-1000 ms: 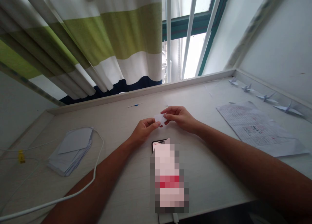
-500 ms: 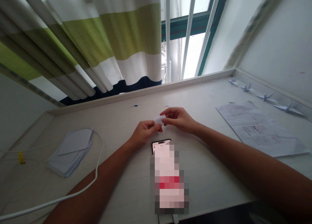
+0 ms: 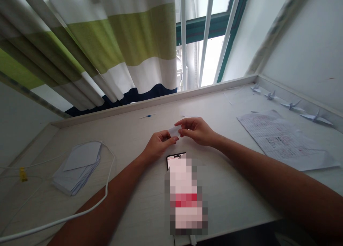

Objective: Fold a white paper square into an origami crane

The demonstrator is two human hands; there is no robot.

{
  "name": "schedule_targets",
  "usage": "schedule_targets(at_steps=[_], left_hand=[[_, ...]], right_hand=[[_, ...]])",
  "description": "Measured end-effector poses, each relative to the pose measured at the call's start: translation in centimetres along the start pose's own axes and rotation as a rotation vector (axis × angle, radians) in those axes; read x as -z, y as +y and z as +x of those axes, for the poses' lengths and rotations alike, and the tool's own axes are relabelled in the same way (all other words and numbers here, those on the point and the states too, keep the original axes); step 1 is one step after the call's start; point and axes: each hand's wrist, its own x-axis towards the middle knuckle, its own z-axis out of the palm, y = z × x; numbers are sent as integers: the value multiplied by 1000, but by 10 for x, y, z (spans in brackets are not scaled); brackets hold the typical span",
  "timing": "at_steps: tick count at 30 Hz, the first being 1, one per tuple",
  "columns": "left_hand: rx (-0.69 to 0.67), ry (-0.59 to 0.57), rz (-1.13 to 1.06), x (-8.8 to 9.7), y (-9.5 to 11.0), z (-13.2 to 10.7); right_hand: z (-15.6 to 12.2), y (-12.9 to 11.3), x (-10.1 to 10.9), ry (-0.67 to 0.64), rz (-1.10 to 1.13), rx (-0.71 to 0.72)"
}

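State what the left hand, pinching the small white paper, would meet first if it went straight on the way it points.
Beyond the small white paper it holds, the left hand would most likely meet the right hand, which lies just ahead at the paper's other side; depth is unclear.

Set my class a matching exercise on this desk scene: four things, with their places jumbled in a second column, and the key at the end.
Things
1. small white paper
2. phone
3. folded paper birds
4. stack of paper

Places
A. in a row at the far right
B. on the left side of the desk
C. at the fingers of the left hand and right hand
D. in the middle, nearer the camera than the hands

Pairs: 1-C, 2-D, 3-A, 4-B
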Motion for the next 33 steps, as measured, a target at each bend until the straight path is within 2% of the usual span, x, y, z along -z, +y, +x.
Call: schedule_targets(at_steps=[8,15,23,33], left_hand=[[11,-25,1,1,5,-2],[16,-47,0,-1,6,-3],[-62,60,54,-4,5,-1],[-75,-51,124,0,-2,-3]], right_hand=[[1,1,4,-69,58,-3],[1,3,2,-36,-41,7],[1,3,7,-27,-145,39],[0,-6,3,-59,-242,67]])
